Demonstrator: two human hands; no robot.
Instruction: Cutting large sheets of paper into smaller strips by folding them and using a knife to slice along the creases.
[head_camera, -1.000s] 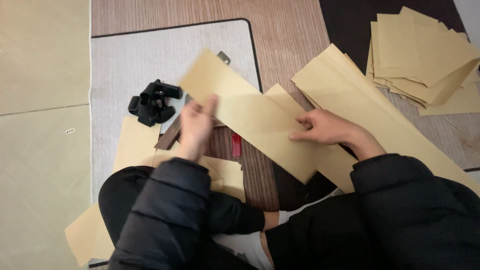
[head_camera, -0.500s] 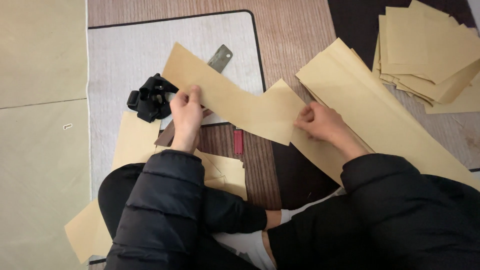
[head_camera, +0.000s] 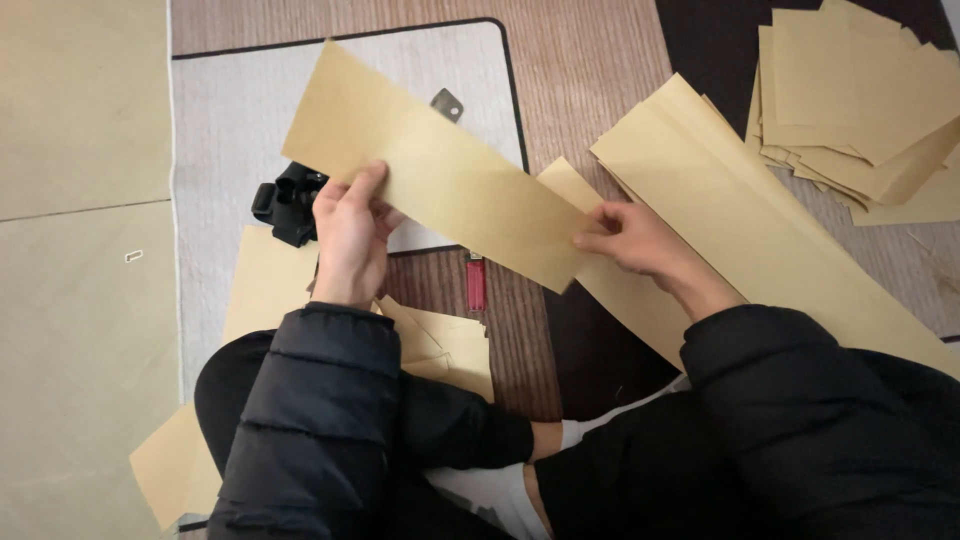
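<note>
I hold a long tan paper strip (head_camera: 440, 165) flat in the air above the floor, slanting from upper left to lower right. My left hand (head_camera: 347, 232) pinches its lower left edge with thumb on top. My right hand (head_camera: 632, 238) grips its right end. Both arms wear black puffy sleeves. Under the strip lies a black stapler-like tool (head_camera: 289, 203) on a grey mat (head_camera: 230, 110), partly hidden by my left hand.
A stack of long tan strips (head_camera: 740, 210) lies to the right. A pile of squarer tan sheets (head_camera: 860, 100) sits at top right. More tan pieces (head_camera: 440, 345) rest by my knees, beside a small red object (head_camera: 476, 284). A metal piece (head_camera: 447, 103) pokes out behind the strip.
The strip has been lifted and spread flatter between my hands. My left hand slid down to its lower left edge. The view shifted slightly.
</note>
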